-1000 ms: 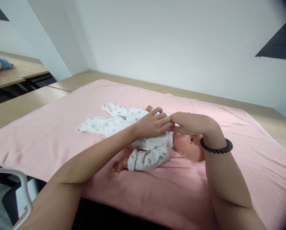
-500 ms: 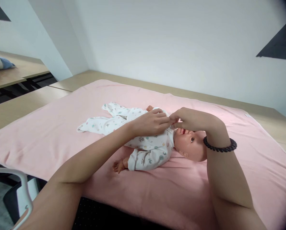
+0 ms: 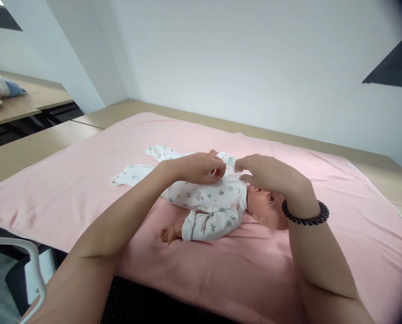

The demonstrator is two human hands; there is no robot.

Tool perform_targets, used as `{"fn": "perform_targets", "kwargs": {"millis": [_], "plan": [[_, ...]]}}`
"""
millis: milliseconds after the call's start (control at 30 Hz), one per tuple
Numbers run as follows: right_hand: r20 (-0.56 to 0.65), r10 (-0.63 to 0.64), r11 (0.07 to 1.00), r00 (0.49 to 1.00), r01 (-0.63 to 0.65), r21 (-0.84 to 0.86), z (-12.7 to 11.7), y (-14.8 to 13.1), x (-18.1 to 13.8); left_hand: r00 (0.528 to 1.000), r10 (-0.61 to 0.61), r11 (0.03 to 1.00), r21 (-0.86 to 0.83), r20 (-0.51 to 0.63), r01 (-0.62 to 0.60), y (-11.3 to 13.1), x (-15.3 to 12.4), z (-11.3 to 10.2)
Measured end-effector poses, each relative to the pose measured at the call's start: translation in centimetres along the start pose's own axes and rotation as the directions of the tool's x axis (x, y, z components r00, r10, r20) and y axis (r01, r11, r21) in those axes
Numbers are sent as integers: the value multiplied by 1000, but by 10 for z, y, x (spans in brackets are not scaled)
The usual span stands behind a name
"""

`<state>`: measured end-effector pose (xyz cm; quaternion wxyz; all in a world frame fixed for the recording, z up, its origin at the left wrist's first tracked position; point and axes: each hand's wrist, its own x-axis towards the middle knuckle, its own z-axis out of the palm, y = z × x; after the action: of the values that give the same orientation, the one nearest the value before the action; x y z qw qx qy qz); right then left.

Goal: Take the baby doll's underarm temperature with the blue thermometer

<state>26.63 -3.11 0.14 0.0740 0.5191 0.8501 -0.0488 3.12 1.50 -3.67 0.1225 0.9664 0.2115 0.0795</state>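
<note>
A baby doll [image 3: 266, 209] lies on its back on a pink blanket [image 3: 241, 270], head to the right and legs to the left. It wears a white patterned romper [image 3: 217, 198] with long sleeves. Over the romper's chest is my left hand [image 3: 201, 168], fingers loosely curled with a gap between thumb and fingertips; nothing shows in it. My right hand [image 3: 266, 173] hovers near the collar and chin, thumb and fingers apart and holding nothing. It covers part of the doll's face. A black beaded bracelet [image 3: 307, 220] circles my right wrist.
The blanket covers most of a wooden table [image 3: 133, 105] set against a white wall [image 3: 241, 63]. On another table at far left lies a partly visible doll in blue and white cloth [image 3: 10, 87]. A white curved metal frame [image 3: 34, 258] stands by the near left edge.
My hands were together at the romper's upper front; now they have parted, the left moving toward the doll's legs. The fingers of both hands have loosened. The doll lies as before.
</note>
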Motion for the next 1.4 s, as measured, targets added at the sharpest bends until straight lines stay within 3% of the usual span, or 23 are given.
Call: {"fn": "perform_targets", "kwargs": {"millis": [100,233,400,533,733,1067,1400], "plan": [[-48,-81,996,996,82,25,5,-11,3,1000,6,1000,-3,6,-6,0,-1,0],[-24,-143,987,989,145,72,8,-24,9,998,58,997,59,-23,-57,0,-4,-4],[-121,-157,970,980,176,168,5,-28,12,983,146,983,128,-110,-131,1,-6,-10],[-197,-139,957,971,182,226,6,-24,14,966,171,950,291,-192,-110,5,-2,-10],[-172,-69,976,983,103,194,9,-25,19,952,229,853,513,-203,-96,12,7,-4],[-119,-7,998,993,14,60,10,-29,19,943,297,781,606,-151,-149,11,8,-1],[-114,19,990,993,-3,140,9,-25,21,911,369,711,687,-183,-150,8,11,5]]}}
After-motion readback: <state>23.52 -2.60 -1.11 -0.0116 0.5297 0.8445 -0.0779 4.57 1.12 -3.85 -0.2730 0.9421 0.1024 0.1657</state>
